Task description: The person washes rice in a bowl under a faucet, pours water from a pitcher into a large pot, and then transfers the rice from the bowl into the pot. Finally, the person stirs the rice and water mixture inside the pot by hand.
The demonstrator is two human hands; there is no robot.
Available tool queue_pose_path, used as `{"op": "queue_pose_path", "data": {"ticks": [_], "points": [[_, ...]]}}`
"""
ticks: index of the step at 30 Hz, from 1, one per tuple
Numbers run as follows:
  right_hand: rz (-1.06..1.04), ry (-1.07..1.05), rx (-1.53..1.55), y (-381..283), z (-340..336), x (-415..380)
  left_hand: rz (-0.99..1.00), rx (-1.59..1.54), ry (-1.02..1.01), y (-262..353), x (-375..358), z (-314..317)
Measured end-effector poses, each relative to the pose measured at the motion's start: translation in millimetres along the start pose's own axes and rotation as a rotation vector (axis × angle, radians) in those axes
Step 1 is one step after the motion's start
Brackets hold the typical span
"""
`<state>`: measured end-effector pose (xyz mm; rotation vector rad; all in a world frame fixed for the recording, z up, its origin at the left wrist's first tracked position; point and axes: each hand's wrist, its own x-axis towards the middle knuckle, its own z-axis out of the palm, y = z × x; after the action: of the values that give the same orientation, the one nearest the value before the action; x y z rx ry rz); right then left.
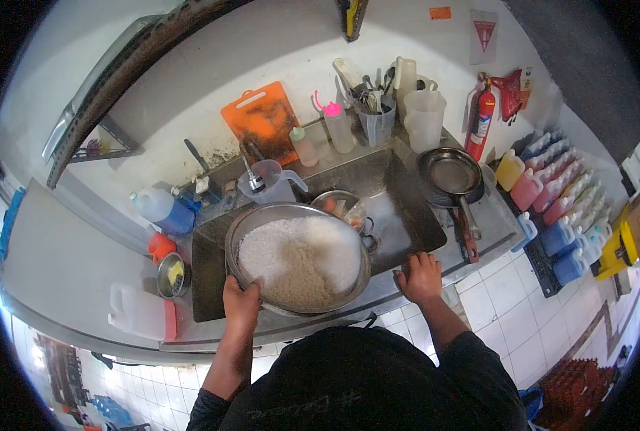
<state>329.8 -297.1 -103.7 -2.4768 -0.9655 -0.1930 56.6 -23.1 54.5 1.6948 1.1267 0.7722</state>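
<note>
A large metal bowl (364,276) with white and beige grainy contents is held over the left part of the sink (208,294). My left hand (242,302) grips its lower left rim, thumb on top. My right hand (420,279) rests on the front edge of the sink, apart from the bowl, its fingers somewhat spread and nothing seen in it. Behind the bowl, a clear jug (273,188) stands near the tap. A smaller metal bowl (328,199) with items in it is partly hidden behind the large one.
Two stacked pans (449,172) sit right of the sink, handles pointing forward. A jug (425,118), a utensil container (376,126) and squeeze bottles (340,133) line the back. Left are a pink-liquid container (140,312) and a small bowl (174,276). Colored bottles (527,188) stand on the right.
</note>
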Motion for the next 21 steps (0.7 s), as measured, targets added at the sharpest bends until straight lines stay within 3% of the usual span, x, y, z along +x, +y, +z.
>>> {"op": "queue_pose_path", "data": {"ticks": [21], "points": [[-0.001,0.013,-0.002,0.6,2.4,-0.2,0.078,-0.017,-0.035,-1.2,3.8,1.6]]}}
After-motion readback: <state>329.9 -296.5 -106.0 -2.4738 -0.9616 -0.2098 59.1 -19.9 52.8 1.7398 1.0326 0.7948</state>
